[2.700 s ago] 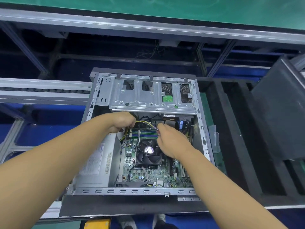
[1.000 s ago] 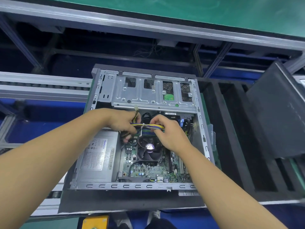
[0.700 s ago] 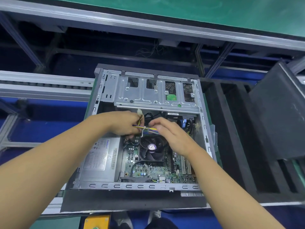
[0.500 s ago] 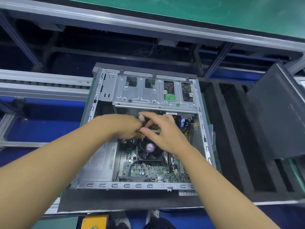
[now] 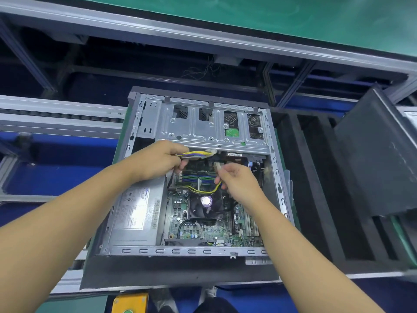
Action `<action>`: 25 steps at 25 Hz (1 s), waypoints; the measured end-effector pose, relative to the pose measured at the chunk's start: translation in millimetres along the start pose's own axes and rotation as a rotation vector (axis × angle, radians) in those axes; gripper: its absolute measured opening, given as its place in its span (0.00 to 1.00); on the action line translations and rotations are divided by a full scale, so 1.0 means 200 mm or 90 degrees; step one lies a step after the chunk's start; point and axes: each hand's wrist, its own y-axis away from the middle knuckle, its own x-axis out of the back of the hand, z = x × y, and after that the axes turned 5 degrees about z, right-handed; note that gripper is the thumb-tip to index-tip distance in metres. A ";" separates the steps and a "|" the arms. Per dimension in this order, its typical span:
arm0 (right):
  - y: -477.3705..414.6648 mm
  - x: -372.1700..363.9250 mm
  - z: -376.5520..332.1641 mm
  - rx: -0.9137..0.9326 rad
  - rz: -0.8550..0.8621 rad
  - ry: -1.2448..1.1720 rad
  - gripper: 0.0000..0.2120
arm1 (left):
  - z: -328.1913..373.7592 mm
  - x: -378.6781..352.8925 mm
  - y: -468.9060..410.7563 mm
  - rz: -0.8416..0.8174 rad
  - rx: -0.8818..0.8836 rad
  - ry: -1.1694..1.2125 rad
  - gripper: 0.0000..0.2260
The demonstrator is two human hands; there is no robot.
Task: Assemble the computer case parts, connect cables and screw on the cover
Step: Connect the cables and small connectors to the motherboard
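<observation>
Black foam pad point(image 5: 180, 272) nearest the viewer; the computer case point(image 5: 180, 250) is laid on it, open side up, cover not yet fitted.

Inside, near to far:
- power supply point(image 5: 135, 213) at left
- motherboard point(image 5: 203, 231) at right, with the cooler fan point(image 5: 205, 205) at its middle
- memory slots point(image 5: 196, 177) beyond the fan

Right hand point(image 5: 241, 184): held over the far right of the board. The fingers point(image 5: 222, 175) are pinched on a small white connector point(image 5: 218, 165). Its yellow-and-black lead point(image 5: 198, 192) sags back to the left across the board.

Left hand point(image 5: 155, 162): held higher and further left. It is curled round a wire bundle point(image 5: 194, 154) of yellow and purple, ending in a white plug point(image 5: 211, 152).

Relation noted: the bundle's long axis runs left to right, with the plug end pointing right. The small connector sits just beside that plug, below and to its right, with a narrow gap between them. The right hand is judged nearer to any socket on the right of the board. Which socket is meant cannot be told.

Room: open space is seen above the memory slots. It is bounded on the far side by the drive cage point(image 5: 203, 132) edge, close over the plug, and on the right by the case wall. A dark cover panel point(image 5: 379, 159) stands well apart at right.
</observation>
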 end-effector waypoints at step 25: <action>-0.24 -0.10 0.05 0.156 0.018 0.439 0.14 | -0.07 -0.06 -0.03 0.205 -0.045 -0.198 0.17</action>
